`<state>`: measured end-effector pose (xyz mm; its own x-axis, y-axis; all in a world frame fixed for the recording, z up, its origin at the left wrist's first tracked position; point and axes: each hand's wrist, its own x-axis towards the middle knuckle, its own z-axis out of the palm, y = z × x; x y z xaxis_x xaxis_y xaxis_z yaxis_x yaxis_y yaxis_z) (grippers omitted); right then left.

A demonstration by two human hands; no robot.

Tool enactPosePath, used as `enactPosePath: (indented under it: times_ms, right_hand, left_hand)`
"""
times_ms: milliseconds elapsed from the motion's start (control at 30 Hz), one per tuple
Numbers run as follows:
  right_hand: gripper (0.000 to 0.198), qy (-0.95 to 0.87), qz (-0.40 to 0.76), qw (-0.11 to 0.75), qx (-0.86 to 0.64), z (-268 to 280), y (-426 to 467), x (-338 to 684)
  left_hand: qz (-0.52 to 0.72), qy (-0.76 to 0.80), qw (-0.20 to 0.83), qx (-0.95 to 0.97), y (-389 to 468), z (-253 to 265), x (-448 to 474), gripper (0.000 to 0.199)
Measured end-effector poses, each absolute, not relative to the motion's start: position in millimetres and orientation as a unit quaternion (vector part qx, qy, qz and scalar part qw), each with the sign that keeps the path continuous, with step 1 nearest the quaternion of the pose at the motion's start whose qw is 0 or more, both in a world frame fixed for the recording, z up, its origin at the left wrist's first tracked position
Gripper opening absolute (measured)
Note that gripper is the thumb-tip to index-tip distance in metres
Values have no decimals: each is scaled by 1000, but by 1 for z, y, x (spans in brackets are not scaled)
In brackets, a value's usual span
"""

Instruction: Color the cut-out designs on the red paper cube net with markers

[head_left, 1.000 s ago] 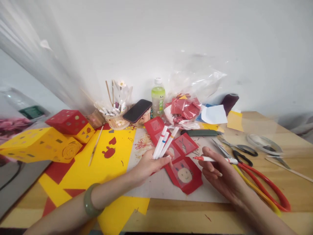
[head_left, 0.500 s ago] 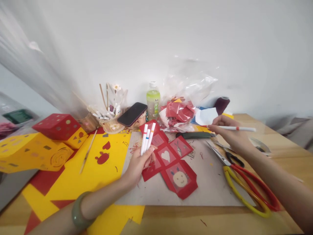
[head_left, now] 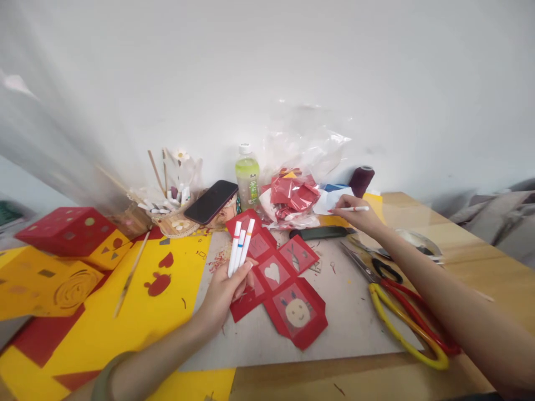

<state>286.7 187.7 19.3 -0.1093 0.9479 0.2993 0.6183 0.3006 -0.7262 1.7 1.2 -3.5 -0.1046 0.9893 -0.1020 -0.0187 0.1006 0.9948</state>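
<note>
Your left hand (head_left: 221, 292) holds three white markers (head_left: 239, 248) over the red cut-paper cross (head_left: 279, 281) on the grey mat (head_left: 346, 312). Your right hand (head_left: 355, 214), with a white pen (head_left: 353, 209), reaches behind it, beside the clear plastic bag of red scraps (head_left: 292, 195). Red-and-yellow-handled scissors (head_left: 397, 301) lie to the right.

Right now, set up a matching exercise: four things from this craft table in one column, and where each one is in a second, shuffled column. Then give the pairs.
Things:
1. three markers
2. single marker
3. phone
4. scissors

Places:
A. leaning on the basket at the back
B. held in the right hand, far across the table
C. lying flat on the grey mat, beside the right forearm
D. held upright in the left hand

Pairs: 1-D, 2-B, 3-A, 4-C
</note>
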Motion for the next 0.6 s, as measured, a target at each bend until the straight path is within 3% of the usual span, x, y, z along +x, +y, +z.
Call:
enactPosePath:
  times_ms: [433,600]
  right_hand:
    - [19,-656,186,461,-567,41,172,293]
    - [20,-703,245,393,-539,41,151,298]
  left_hand:
    - [492,548,502,453,3,-9,0,43]
    - [492,546,509,447,3,-7,1,41]
